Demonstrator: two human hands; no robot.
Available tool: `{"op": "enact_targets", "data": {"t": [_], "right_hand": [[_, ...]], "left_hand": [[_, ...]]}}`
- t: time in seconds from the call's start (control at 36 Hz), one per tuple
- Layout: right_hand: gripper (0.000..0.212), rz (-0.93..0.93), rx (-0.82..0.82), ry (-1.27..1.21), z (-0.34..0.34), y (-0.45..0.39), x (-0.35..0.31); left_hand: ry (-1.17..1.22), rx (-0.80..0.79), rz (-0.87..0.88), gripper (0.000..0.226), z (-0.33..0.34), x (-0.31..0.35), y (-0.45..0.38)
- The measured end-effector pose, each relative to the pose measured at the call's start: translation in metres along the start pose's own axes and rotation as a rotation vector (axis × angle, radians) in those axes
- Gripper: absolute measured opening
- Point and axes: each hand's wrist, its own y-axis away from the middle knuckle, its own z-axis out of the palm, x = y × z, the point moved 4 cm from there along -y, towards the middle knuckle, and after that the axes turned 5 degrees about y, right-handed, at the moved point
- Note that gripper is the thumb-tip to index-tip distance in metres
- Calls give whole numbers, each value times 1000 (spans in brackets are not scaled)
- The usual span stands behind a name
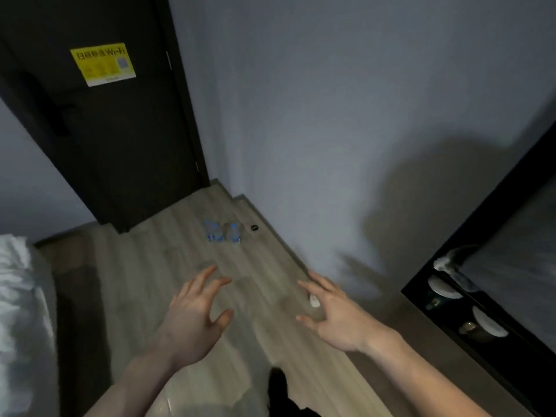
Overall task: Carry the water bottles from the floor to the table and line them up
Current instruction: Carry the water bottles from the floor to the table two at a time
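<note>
clear plastic bottles (pixel 223 232) on matt wood-look floor (pixel 156 266)

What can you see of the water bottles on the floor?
The water bottles are small, clear plastic with blue caps and blue labels. At least two, perhaps three; blur hides the count. They stand upright, close together, on the wood floor near the wall's corner, beside a small dark round object. Neither the left hand nor the right hand touches them.
</note>
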Motion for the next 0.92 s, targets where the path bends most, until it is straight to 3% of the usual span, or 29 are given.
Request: {"op": "enact_targets", "data": {"t": [0.53,0.92], "right_hand": [[71,-126,-78,-11,-56,-314,-84],[74,-42,-122,8,-48,-499,-150]], "left_hand": [[-41,26,-141,59,-93,-169,-242],[28,-38,-194,57,-153,-323,-363]]}}
